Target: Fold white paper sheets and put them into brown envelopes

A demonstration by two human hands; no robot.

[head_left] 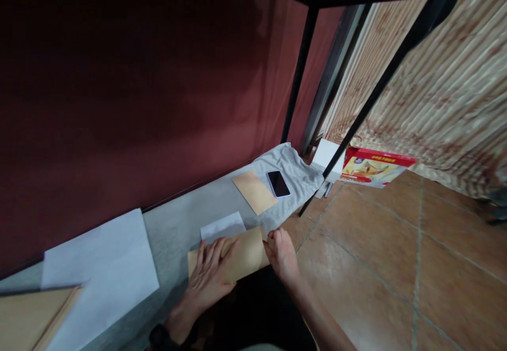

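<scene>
A brown envelope (247,253) lies on the grey cloth (178,229) in front of me. My left hand (209,277) rests flat on its left half with the fingers stretched out. My right hand (282,253) pinches the envelope's right end between thumb and fingers. A folded white sheet (222,226) sticks out from behind the envelope's far edge.
Farther along the cloth lie a second brown envelope (253,191) and a dark phone (278,183). A large white sheet (103,266) and a stack of brown envelopes (27,319) sit at the left. A white box (327,155) and a red package (374,166) rest on the tiled floor beside black frame legs (299,71).
</scene>
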